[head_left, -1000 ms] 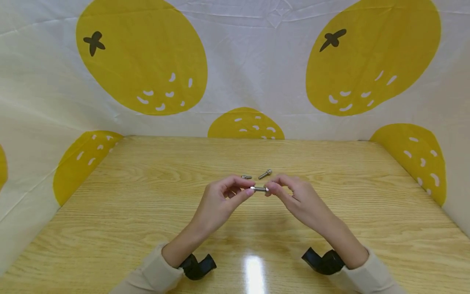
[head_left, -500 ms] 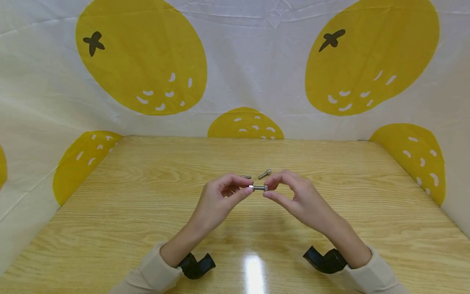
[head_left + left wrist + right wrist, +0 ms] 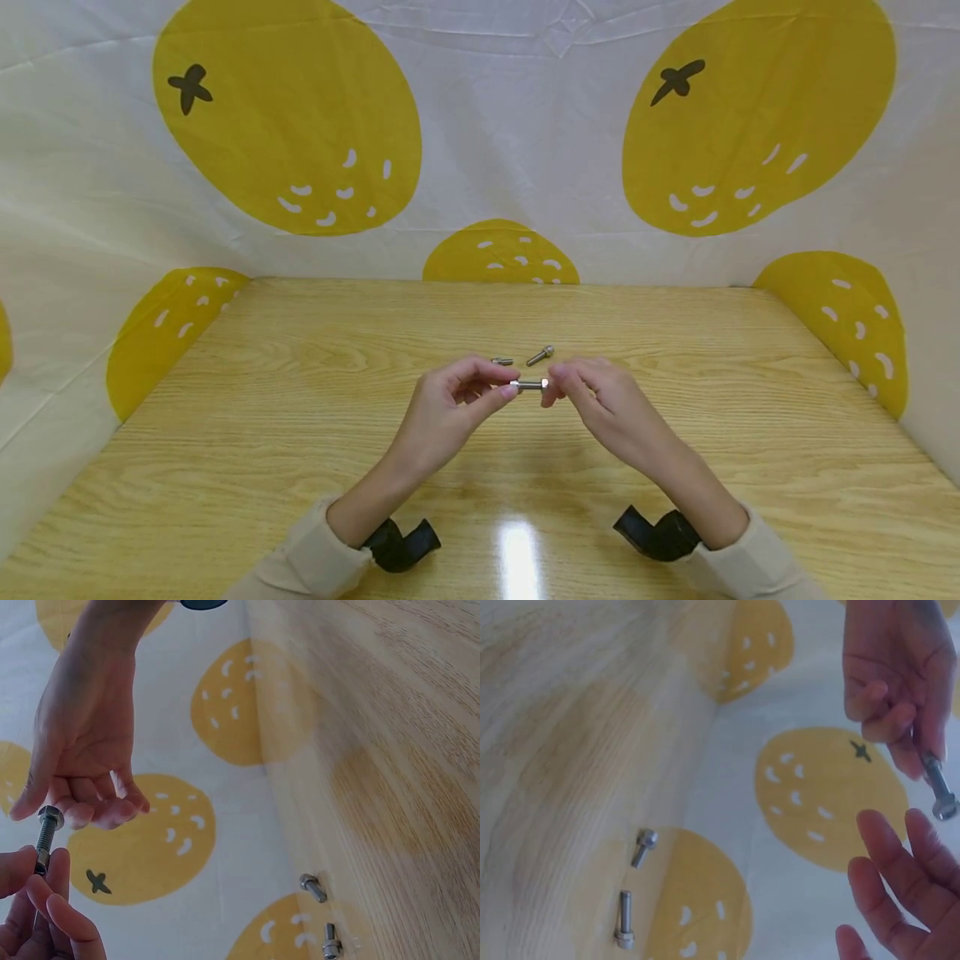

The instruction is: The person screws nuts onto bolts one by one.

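My left hand [image 3: 453,404] pinches one end of a silver bolt [image 3: 531,385] between thumb and fingertips, holding it level above the table. A hex nut [image 3: 544,385] sits on the bolt's right end, with bare shank showing between it and the left fingertips. Beside that nut is my right hand [image 3: 618,412], its thumb [image 3: 28,796] just off the nut in the left wrist view. Its other fingers [image 3: 885,844] are loosely bent and apart from the bolt in the right wrist view.
Two more bolts lie on the wooden table [image 3: 300,375] beyond my hands: one slanted bolt [image 3: 540,356] and one bolt [image 3: 503,362] partly behind the left hand. A white cloth [image 3: 525,125] with yellow fruit prints walls the back and sides.
Half a second ago the right thumb and fingers were spread around the nut. Now the thumb has rolled up and forward past it. The left hand keeps its pinch, nearly still.
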